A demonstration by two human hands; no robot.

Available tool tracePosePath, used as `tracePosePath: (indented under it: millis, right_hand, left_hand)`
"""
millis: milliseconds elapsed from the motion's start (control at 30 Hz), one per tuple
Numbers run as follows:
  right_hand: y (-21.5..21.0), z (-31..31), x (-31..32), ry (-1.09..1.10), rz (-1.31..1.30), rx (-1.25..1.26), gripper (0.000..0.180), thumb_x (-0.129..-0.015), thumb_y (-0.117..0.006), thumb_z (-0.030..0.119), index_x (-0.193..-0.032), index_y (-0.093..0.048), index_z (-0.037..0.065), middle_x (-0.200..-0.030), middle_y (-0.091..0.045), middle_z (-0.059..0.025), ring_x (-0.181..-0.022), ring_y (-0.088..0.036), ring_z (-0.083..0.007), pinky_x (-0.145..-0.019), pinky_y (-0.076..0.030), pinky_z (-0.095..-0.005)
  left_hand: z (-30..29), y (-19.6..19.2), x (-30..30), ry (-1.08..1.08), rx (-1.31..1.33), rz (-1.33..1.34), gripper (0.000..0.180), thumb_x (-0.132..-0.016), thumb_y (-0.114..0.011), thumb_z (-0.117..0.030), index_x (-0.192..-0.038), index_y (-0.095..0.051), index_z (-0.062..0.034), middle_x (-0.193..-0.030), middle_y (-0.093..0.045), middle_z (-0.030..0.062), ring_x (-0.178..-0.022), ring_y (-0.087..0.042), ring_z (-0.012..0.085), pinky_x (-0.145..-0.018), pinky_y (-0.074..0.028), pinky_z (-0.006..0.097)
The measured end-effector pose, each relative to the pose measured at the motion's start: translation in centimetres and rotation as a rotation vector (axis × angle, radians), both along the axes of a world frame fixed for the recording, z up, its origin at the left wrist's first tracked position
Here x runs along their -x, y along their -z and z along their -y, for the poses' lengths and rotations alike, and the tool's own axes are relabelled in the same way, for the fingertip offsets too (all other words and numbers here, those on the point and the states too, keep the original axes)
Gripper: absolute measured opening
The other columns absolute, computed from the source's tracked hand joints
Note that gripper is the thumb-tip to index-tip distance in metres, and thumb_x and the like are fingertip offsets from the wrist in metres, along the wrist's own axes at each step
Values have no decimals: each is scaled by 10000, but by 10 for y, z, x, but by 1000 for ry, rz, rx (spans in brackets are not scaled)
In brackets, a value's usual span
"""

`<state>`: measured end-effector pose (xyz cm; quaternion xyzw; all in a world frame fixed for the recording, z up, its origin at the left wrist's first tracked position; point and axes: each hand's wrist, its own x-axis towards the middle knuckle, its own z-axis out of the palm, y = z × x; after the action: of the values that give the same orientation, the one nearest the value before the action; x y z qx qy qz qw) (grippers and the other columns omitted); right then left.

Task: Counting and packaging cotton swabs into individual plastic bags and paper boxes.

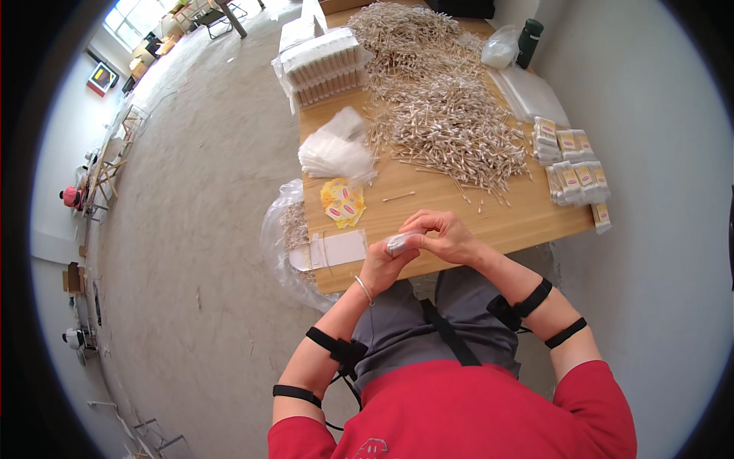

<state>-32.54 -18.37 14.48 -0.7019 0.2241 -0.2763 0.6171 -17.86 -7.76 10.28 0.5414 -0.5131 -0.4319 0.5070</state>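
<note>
Close to the table's front edge, my left hand (378,266) is closed around a small bundle of cotton swabs (396,244), whose whitish ends show. My right hand (451,240) meets it from the right, its thumb and fingers pinching the same bundle. Whether a clear bag wraps the bundle is too small to tell. Just left of my hands lie a flat white card (344,249) and a cluster of yellow labels (342,203). One loose cotton swab (398,196) rests beyond them. A large heap of cotton swabs (459,115) covers the table's middle and far part.
On the wooden table (489,228), clear plastic bags (336,145) and a packed stack of swabs (321,69) stand at left. Filled packets (577,180) sit at right, near plastic sheets (531,96) and a dark bottle (529,42). A wall (650,153) closes the right side.
</note>
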Motion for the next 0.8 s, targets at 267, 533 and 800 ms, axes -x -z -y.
tracePosePath:
  millis: [267, 533, 800]
  right_hand:
    - [31, -2, -2, 93, -86, 127, 82, -824, -679, 108, -834, -690, 27, -874, -664, -69, -823, -604, -167, -712, -479, -295]
    - [57, -3, 1, 56, -78, 112, 151, -853, -647, 154, -787, -619, 22, -807, -624, -33, -758, -556, -135, -680, -450, -278]
    - [68, 10, 2, -78, -18, -346, 117, -859, -657, 163, -843, -619, 54, -787, -580, 39, -760, -499, -34, -667, -422, -209]
  left_hand:
    - [7, 17, 0, -242, 5, -213, 196, -901, -622, -82, -1068, -574, 7, -1042, -633, 72, -943, -583, 107, -845, -469, 240]
    - [2, 24, 2, -176, -131, -326, 109, -921, -600, -108, -957, -575, -9, -993, -643, 54, -913, -572, 82, -812, -472, 230]
    - [10, 28, -9, -95, -224, -302, 138, -930, -586, -133, -979, -577, -4, -955, -629, 24, -883, -547, 62, -799, -454, 214]
